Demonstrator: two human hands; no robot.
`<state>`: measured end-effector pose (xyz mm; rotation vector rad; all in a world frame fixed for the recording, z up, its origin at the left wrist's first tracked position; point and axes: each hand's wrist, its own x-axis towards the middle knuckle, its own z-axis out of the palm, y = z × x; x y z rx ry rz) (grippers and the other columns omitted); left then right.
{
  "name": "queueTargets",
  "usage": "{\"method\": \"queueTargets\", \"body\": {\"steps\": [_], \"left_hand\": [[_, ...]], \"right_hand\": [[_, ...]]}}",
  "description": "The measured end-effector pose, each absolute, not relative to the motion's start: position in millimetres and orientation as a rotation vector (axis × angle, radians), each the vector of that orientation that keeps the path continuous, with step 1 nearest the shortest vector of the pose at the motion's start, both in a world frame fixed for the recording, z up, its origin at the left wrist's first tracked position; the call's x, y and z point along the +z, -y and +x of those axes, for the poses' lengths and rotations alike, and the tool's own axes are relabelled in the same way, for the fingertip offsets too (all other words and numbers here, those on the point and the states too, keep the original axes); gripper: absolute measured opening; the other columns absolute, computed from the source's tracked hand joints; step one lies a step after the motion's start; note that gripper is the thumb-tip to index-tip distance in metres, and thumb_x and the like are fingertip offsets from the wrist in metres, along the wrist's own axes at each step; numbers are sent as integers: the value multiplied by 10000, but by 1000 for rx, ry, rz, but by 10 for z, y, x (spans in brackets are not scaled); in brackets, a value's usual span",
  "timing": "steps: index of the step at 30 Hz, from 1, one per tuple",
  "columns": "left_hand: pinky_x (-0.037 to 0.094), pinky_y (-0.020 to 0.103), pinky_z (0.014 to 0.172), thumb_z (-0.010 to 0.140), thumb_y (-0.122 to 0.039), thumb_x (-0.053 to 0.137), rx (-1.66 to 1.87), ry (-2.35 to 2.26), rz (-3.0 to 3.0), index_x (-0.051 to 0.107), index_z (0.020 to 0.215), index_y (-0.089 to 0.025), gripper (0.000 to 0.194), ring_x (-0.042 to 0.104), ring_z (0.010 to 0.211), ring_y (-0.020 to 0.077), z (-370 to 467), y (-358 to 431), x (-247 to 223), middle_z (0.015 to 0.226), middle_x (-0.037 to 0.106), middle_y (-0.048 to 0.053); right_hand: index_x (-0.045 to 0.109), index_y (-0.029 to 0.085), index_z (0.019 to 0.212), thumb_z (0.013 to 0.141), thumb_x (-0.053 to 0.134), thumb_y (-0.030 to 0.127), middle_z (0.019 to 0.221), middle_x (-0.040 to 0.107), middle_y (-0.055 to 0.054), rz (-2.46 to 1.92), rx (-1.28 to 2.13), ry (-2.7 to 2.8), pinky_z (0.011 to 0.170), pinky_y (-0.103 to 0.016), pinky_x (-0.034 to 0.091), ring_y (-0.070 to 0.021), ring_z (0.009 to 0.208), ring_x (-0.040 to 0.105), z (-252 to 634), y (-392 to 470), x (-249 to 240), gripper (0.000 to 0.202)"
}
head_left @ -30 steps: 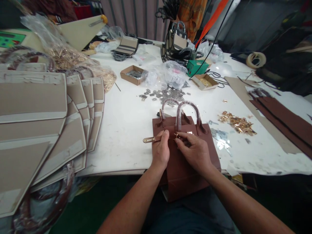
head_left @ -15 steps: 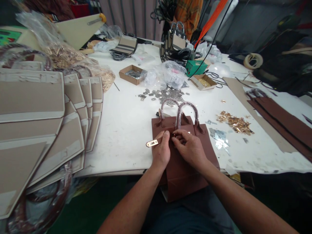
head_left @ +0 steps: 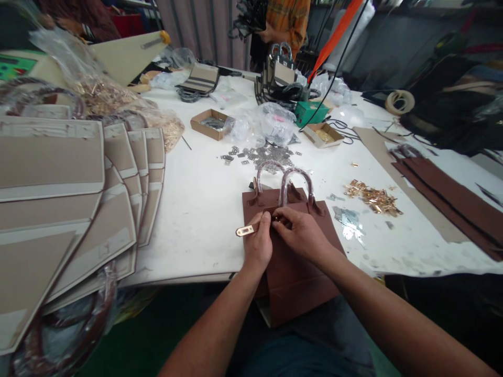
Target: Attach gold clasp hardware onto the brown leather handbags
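A brown handbag (head_left: 302,283) lies at the table's front edge, its two plastic-wrapped handles (head_left: 297,173) pointing away from me. My left hand (head_left: 257,246) is closed on a brown strap with a gold metal plate (head_left: 245,231) at its end, which sticks out to the left. Just right of it, my right hand (head_left: 301,233) pinches at the middle of the bag's upper part, fingertips close to my left thumb. A small shiny bit shows at those fingertips, but what they hold is too small to make out.
Stacked beige-lined bag panels (head_left: 51,162) fill the left. Gold fittings (head_left: 377,198) and silver plates (head_left: 349,222) lie right of the bag, grey plates (head_left: 271,155) beyond it. Cardboard boxes (head_left: 208,132), a green box (head_left: 310,113) and brown panels (head_left: 444,199) lie farther off. A person (head_left: 291,23) stands behind the table.
The view has shifted slightly. My right hand's fingers have moved a little left, nearer my left thumb. The person's hand at the back has come into view.
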<state>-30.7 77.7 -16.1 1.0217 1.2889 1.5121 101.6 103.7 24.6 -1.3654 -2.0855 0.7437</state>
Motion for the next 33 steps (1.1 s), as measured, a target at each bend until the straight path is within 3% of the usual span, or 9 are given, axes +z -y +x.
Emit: {"method": "queueTargets", "body": {"steps": [7,12,22,25,28,30,33], "left_hand": [[457,302,902,1018,-425,513,1504,-1308,1051,691,898,-210,304,632,931,204,-317,-777,-176,931,700,34],[452,294,907,1009,-434,525,1510,-1342,1058,687,857,-213,314,628,925,206,-304,-778,-166,904,693,29],[473,303,919,1010,-450,520,1453,-1409,1134,700,896,-211,320,642,952,202,-290,-804,-116,954,717,23],[487,339,969,964,-492,575,1435,-1470,1026,735,988,-215,320,656,1041,239,-295,-850,-145,1027,744,24],[477,409,1053,910,-535,623,1415,-1545,911,736,1076,-212,380,649,1129,283,-314,-937,-178,1101,751,25],[457,466,1098,880,-543,641,1389,-1593,828,736,1076,-204,403,645,1153,309,-319,-985,-175,1104,752,35],[440,536,1128,850,-538,655,1327,-1657,706,727,1090,-201,420,630,1202,341,-301,-1005,-115,1151,738,62]], "right_hand": [[653,230,1227,961,619,279,936,738,-19,-1320,772,1924,766,-301,558,-183,800,701,1047,-930,214,273],[738,234,1036,943,648,283,914,769,-32,-1356,599,1870,817,-338,577,-208,788,724,1007,-900,139,138],[744,245,1017,976,610,215,980,761,-37,-1378,540,1921,851,-327,543,-214,904,708,918,-1018,135,144],[722,265,1151,957,640,265,1048,754,-32,-1309,595,1840,896,-338,563,-220,947,711,914,-944,182,210],[675,331,1275,929,679,348,1049,748,-4,-1230,653,1783,838,-337,606,-218,877,719,1068,-858,278,347],[707,360,1209,946,652,363,1018,754,11,-1256,601,1735,823,-347,611,-221,874,721,1364,-835,330,269],[759,290,1049,958,611,347,991,766,-13,-1520,346,1620,831,-360,592,-223,887,717,2145,-939,328,184]]}}
